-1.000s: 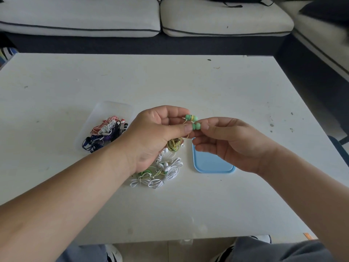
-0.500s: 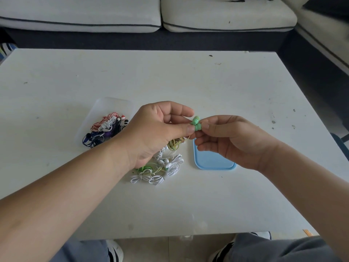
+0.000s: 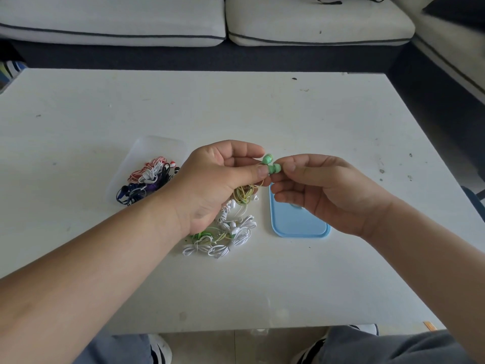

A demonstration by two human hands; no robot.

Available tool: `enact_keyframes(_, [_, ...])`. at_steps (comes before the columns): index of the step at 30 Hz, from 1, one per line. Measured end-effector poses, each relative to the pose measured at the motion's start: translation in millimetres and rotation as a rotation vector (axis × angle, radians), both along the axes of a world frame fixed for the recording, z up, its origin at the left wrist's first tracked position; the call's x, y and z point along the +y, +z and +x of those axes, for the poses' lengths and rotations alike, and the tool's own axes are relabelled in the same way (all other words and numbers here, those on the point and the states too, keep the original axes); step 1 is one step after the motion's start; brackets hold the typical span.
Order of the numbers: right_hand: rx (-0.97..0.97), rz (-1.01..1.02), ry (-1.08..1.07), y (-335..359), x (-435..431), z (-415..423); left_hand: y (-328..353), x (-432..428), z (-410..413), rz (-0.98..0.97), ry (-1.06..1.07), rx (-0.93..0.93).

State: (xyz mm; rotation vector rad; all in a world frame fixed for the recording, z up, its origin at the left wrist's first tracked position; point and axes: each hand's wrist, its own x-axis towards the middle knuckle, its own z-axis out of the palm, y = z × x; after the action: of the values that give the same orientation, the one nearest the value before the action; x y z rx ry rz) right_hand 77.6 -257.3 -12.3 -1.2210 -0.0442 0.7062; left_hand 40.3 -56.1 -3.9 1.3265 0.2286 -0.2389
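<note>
Above the white table (image 3: 262, 285), my left hand (image 3: 217, 185) and my right hand (image 3: 322, 190) meet fingertip to fingertip. Between them are two green earbuds (image 3: 271, 164) of one pair of earphones. My left thumb and fingers pinch the buds' stems, and the coiled yellow-green cord (image 3: 245, 193) hangs below that hand. My right thumb and forefinger pinch the lower bud from the right. On the table below my left hand lies a loose pile of white and green earphones (image 3: 225, 235).
A clear plastic box (image 3: 157, 145) at the left holds several bundled earphones (image 3: 147, 182) in red, black, blue and purple. A light blue lid (image 3: 296, 224) lies flat under my right hand. A pale sofa (image 3: 315, 24) runs along the far side. My knees show below the table's front edge.
The two green buds have been turned and brought closer together between my fingertips. Both hands have stayed nearly in place.
</note>
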Motion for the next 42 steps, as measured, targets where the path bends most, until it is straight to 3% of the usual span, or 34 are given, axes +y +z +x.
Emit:
enact_keyframes(12, [0.077,0.018,-0.073,0,7,0,2,-1,-1,0.005,0.033,-0.016])
enact_keyframes(31, [-0.159,-0.077,-0.061,0,11,-3,1,-1,-2,0.062,0.072,-0.042])
enact_keyframes(36, [-0.269,-0.169,-0.147,-4,16,-7,-2,-3,-2,0.043,0.107,-0.018])
enact_keyframes(42, [-0.175,-0.104,-0.167,-3,18,-7,-1,-3,-1,0.013,0.118,-0.012])
